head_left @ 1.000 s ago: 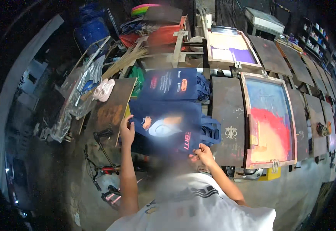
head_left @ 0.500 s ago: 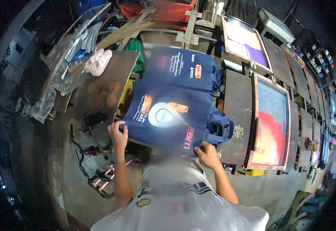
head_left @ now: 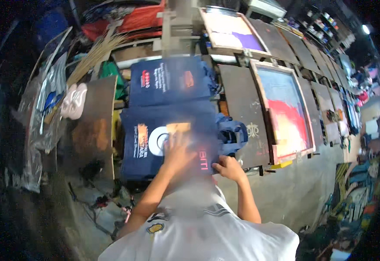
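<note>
A navy fabric tote bag (head_left: 155, 115) with white, orange and pink print lies flat before me, its looped handles (head_left: 241, 138) hanging off to the right. Fingers outstretched, my left hand (head_left: 179, 153) rests over the print in the bag's middle; it is slightly blurred and holds nothing. At the near right corner of the same bag, my right hand (head_left: 230, 168) pinches the cloth edge. A second navy bag (head_left: 172, 96), also printed, lies just beyond, touching or overlapping the near one; I cannot tell which.
To the right stand a dark board (head_left: 242, 100) and a wooden-framed printing screen (head_left: 312, 138) with red and blue on it. Another framed screen (head_left: 229, 35) sits farther back. At left are a brown-stained board (head_left: 95, 98), pale pink shoes (head_left: 75, 102) and clear plastic sheeting (head_left: 31, 167).
My left hand has left the bag's near left corner and moved right onto its middle. My right hand stays at the near right corner. The whole view has turned toward the right.
</note>
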{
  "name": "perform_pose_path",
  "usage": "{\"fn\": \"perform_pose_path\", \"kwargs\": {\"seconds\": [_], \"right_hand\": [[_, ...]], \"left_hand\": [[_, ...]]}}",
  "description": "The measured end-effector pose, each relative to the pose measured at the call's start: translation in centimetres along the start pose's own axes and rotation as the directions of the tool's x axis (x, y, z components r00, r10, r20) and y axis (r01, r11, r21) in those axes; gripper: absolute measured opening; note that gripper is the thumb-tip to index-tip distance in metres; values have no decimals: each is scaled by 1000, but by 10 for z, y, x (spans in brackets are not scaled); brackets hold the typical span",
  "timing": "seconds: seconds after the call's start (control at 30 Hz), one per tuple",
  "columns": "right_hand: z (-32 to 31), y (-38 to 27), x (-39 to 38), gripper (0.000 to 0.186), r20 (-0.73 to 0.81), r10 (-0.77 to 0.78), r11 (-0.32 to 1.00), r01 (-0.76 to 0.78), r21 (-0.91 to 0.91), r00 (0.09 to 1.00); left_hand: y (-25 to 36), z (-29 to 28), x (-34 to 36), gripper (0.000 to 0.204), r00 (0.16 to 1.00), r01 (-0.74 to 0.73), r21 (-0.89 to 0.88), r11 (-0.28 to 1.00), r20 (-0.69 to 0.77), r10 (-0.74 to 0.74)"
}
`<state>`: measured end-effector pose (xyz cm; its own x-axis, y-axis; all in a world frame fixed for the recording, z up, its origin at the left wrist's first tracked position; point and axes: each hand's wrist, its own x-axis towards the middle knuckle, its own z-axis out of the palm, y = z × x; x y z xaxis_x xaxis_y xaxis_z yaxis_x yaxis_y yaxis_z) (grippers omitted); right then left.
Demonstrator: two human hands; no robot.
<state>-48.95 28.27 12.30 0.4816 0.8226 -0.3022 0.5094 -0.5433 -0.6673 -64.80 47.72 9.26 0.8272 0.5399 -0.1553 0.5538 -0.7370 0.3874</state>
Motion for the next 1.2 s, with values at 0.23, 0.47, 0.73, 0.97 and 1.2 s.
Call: {"fn": "perform_pose_path", "kwargs": {"seconds": [0.23,0.47,0.73,0.97,1.2], "right_hand": [[-11,-2,5,23,-308,133,984,-87,158,942],[-13,-9,73,25,-580,-85,972,-61,-227,810],[-24,15,84,12,-794,72,885,-406,-229,603],[-43,43,78,27,-872,190,880,-472,-53,452],[-26,36,89,53,-776,-234,958,5,-285,585]], "left_hand": [[-10,26,7,92,1000,-1,54,999,-28,2],[-4,25,14,92,1000,16,67,998,6,-16],[-6,25,6,84,996,15,-13,1000,-84,-16],[-11,28,6,79,988,25,-3,1000,-153,-25],[-14,29,6,77,988,46,12,999,-145,-44]]}}
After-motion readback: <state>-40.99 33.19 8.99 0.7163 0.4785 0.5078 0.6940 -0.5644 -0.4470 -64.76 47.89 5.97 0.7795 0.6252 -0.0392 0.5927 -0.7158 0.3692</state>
